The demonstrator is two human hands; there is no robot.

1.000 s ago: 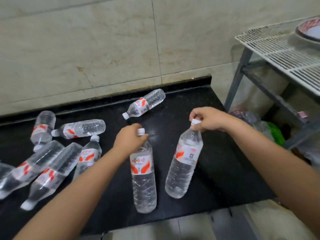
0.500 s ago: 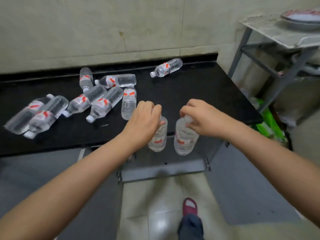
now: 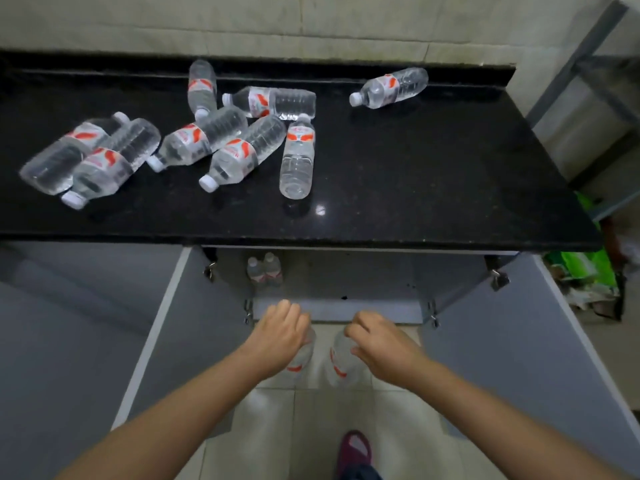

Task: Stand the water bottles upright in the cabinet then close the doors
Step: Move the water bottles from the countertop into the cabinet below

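My left hand (image 3: 278, 336) grips the top of a clear water bottle (image 3: 300, 358) with a red-and-white label. My right hand (image 3: 377, 341) grips a second bottle (image 3: 337, 362) the same way. Both bottles hang upright in front of the open cabinet (image 3: 339, 310), below the black countertop (image 3: 415, 174). Two bottles (image 3: 265, 270) stand upright inside the cabinet at its back left. Several more bottles (image 3: 221, 147) lie on their sides on the countertop, and one lone bottle (image 3: 389, 87) lies near the back wall.
Both grey cabinet doors, the left door (image 3: 162, 327) and the right door (image 3: 540, 341), swing out wide toward me. A metal rack (image 3: 585, 57) stands to the right, with green bags (image 3: 585, 268) on the floor beside it. My foot in a red slipper (image 3: 355, 448) rests on the tiled floor.
Both hands lifted their bottles off the countertop and lowered them in front of the open cabinet. The view tilted downward and backed away.
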